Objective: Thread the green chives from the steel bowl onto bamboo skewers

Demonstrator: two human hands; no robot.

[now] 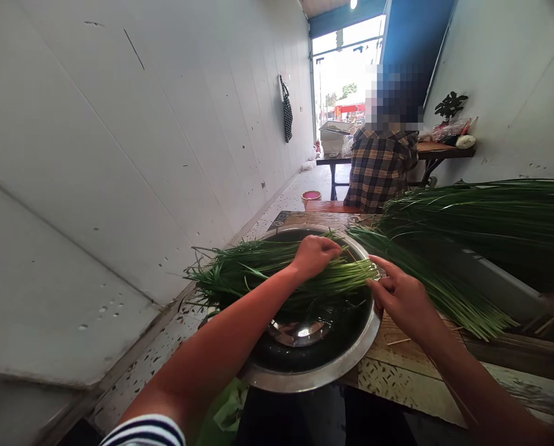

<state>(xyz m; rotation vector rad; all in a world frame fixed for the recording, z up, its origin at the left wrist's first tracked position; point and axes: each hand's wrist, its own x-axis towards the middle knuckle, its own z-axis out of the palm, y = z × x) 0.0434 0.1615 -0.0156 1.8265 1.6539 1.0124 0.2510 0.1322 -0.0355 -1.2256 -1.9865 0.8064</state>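
A bunch of long green chives point(253, 263) lies across a wide metal basin point(305, 383), its dark leaf tips hanging over the left side and its pale stem ends at the right rim. With thumb and forefinger, my right hand point(400, 297) grips those stem ends. Just above the stems, my left hand point(315, 255) has its fingers pinched together; thin strands show by the fingertips, but what they hold is too small to tell. The basin's inside is shiny and dark below the bunch.
More chives point(467, 303) lie on the wooden table point(398, 365) at right, beside a grey bin point(495, 272) heaped with longer greens point(491, 207). Beyond the table sits a person in a checked shirt point(379, 167). A white wall point(165, 155) runs along the left.
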